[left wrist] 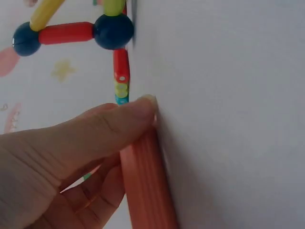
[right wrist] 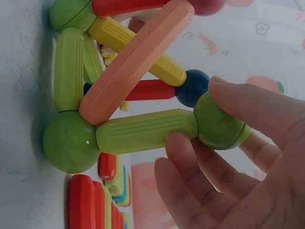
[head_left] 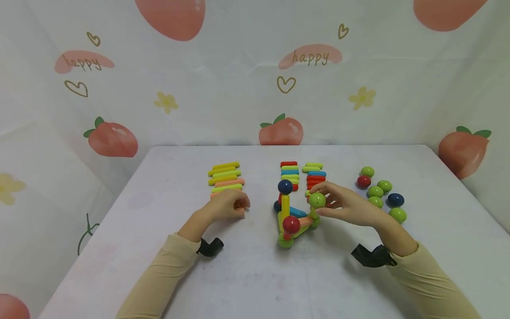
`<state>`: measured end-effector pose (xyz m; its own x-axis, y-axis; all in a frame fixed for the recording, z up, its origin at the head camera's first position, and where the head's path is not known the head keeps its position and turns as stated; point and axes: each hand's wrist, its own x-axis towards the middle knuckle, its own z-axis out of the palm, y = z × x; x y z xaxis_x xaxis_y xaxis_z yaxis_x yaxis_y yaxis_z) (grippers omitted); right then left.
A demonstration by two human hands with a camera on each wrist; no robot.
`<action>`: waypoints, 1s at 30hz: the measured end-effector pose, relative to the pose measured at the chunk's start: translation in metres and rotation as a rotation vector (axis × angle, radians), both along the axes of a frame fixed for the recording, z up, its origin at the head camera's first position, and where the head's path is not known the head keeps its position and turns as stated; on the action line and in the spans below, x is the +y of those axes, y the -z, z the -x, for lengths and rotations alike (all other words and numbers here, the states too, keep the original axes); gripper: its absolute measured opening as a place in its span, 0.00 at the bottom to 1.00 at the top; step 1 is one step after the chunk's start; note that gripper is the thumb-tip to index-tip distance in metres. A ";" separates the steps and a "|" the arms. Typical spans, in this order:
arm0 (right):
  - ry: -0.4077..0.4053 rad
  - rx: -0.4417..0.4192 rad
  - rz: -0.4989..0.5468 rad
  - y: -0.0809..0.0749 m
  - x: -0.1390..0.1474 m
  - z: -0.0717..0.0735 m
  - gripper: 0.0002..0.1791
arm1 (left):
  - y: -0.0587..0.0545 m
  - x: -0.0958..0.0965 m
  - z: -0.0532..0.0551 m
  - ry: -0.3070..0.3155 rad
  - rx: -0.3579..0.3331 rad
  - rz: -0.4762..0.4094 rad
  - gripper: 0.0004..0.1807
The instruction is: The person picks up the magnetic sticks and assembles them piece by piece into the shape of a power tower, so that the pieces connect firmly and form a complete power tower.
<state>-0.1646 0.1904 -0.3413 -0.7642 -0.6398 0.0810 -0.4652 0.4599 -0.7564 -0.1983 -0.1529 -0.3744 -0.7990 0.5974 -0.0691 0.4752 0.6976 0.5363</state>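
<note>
My right hand (head_left: 350, 206) grips a green ball (head_left: 317, 200) between thumb and fingers. That ball tops an upright light-green stick (right wrist: 147, 131), whose lower end meets another green ball (right wrist: 72, 142). These belong to a frame of joined sticks and balls; an orange stick (right wrist: 138, 62) slants across it up to a red ball (head_left: 291, 225). A navy ball (head_left: 285, 186) caps a yellow upright stick (head_left: 285, 207). Left of the frame, my left hand (head_left: 229, 205) pinches an orange stick (left wrist: 150, 179) near its end, low over the table, with the thumb on top.
Behind the left hand lies a row of yellow, green and orange sticks (head_left: 225, 172). Two more stick rows, one with a blue stick (head_left: 289, 172) and one with a red stick (head_left: 316, 178), lie behind the frame. Loose balls, including a navy one (head_left: 396, 200), rest at the right.
</note>
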 end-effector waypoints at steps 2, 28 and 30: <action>0.000 -0.001 0.000 0.000 0.000 0.000 0.22 | -0.003 0.003 -0.002 0.009 0.020 0.047 0.06; -0.008 -0.015 0.014 -0.001 0.002 -0.001 0.22 | -0.079 0.077 -0.017 0.120 0.404 -0.902 0.08; -0.010 -0.016 0.015 -0.001 0.003 -0.001 0.21 | -0.074 0.086 -0.014 0.133 0.405 -0.871 0.08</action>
